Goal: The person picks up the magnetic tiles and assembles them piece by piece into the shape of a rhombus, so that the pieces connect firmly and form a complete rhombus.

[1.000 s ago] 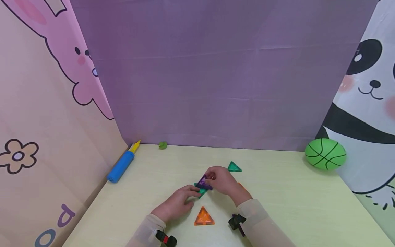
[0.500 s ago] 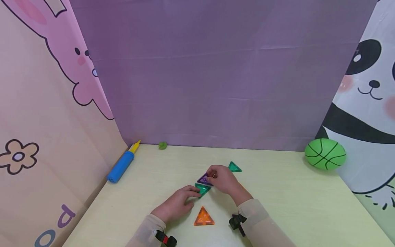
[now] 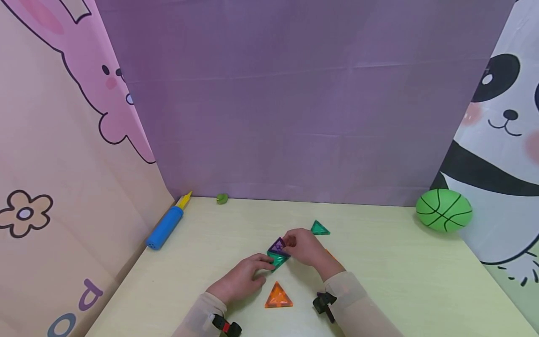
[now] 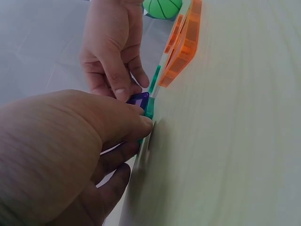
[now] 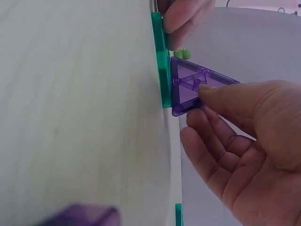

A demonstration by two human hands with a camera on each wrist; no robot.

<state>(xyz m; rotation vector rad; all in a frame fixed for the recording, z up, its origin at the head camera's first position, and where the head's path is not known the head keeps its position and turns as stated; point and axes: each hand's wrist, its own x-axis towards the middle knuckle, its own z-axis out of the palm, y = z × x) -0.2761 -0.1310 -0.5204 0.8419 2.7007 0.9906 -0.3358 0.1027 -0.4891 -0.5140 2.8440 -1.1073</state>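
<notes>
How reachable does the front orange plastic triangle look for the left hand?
Probably yes: the orange triangle lies near the left hand, with nothing visible between them, though it is touching a green plastic triangle.

One left hand (image 3: 242,276) and one right hand (image 3: 305,247) were counted over one bench (image 3: 412,271). Two green triangles (image 3: 320,229), two orange triangles (image 3: 278,298) (the second part-hidden in the head view) and one purple triangle (image 5: 188,87) were seen; one further purple piece (image 5: 89,216) was shown only as a blur. One green ball (image 3: 444,210), one blue pump (image 3: 165,227), one small green object (image 3: 222,198) and two black wrist devices (image 3: 323,304) were also counted.
</notes>
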